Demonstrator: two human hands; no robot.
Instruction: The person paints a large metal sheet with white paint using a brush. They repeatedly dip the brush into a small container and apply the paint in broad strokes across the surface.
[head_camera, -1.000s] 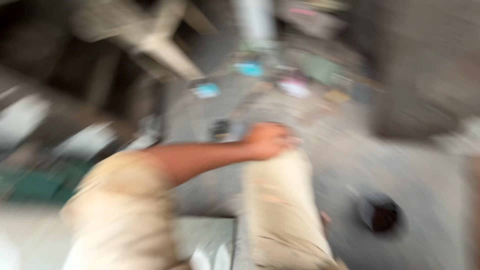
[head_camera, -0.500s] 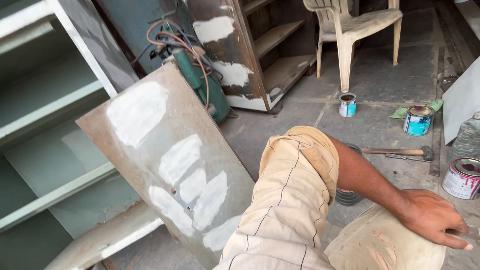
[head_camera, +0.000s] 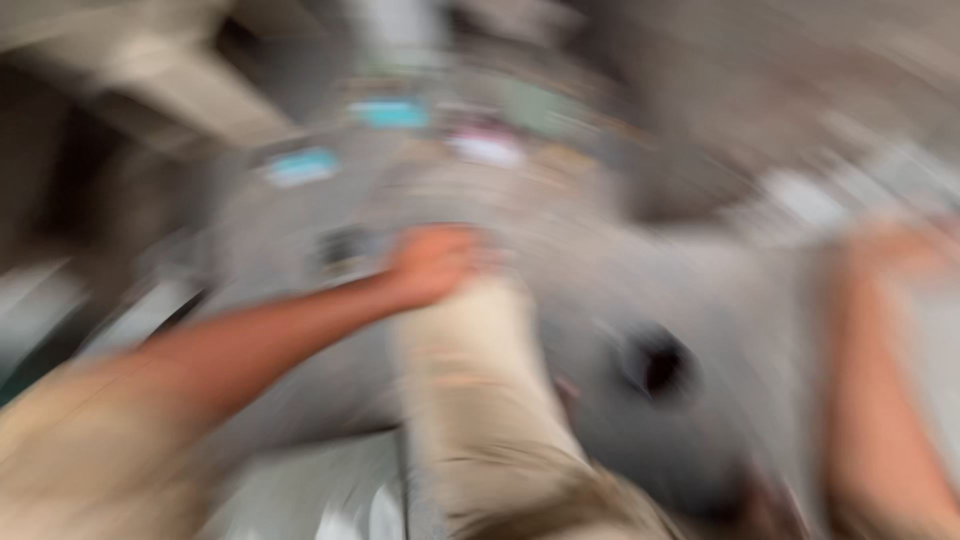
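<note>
Resting on a bent knee (head_camera: 470, 340), the left hand (head_camera: 432, 264) shows through heavy blur — grip of both hands unreadable.

Person, head view, heavily blurred: left arm bare from a short beige fabric sleeve (head_camera: 90, 440) down to the left hand (head_camera: 432, 262). Beige cloth trousers (head_camera: 480, 400) with faint darker seam lines cover the leg. Right forearm (head_camera: 880, 400) bare; no finer detail legible.
</note>
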